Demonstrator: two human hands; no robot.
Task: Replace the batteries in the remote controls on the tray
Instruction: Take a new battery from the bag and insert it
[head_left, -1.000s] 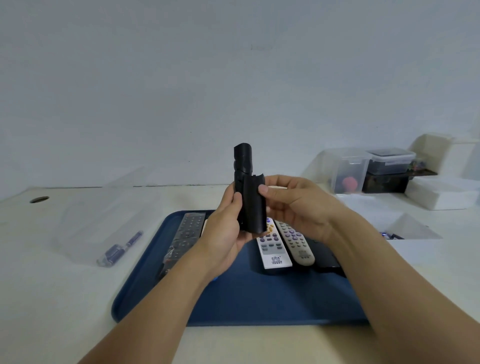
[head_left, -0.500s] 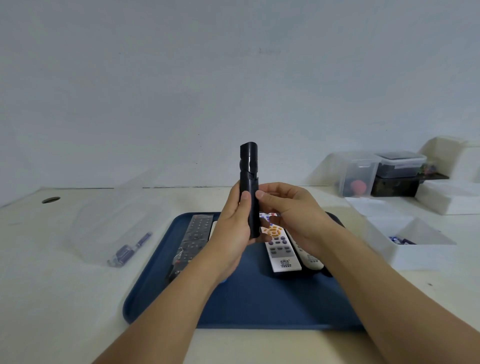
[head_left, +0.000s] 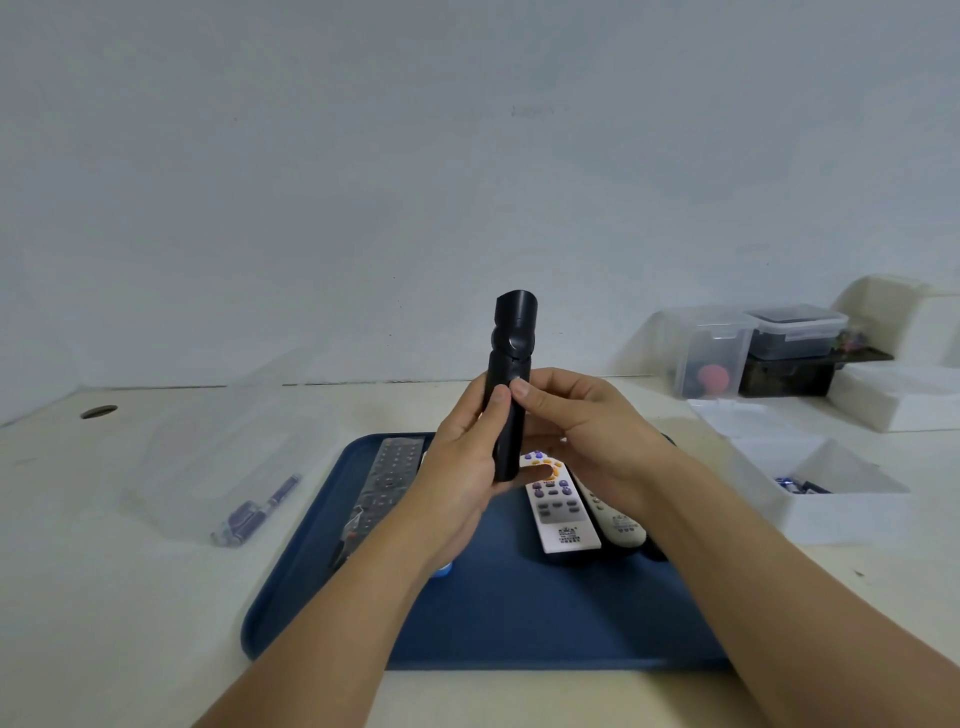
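I hold a slim black remote (head_left: 510, 358) upright above the blue tray (head_left: 514, 623). My left hand (head_left: 465, 462) grips its lower body, thumb pressed on its back. My right hand (head_left: 576, 421) grips it from the right, thumb next to the left thumb. On the tray lie a dark grey remote (head_left: 382, 488) at the left, a white remote (head_left: 558, 506) with coloured buttons in the middle and a beige remote (head_left: 615, 517) beside it. A small white box (head_left: 810, 493) at the right holds batteries (head_left: 795, 486).
A clear plastic bag (head_left: 208, 467) with blue batteries (head_left: 254, 512) lies left of the tray. Clear lidded containers (head_left: 711, 348) and white boxes (head_left: 904, 395) stand at the back right. A round hole (head_left: 98, 412) is in the table at the far left.
The loose black cover held against the remote a second ago now sits flush with its body. Both thumbs have moved together onto the remote's back.
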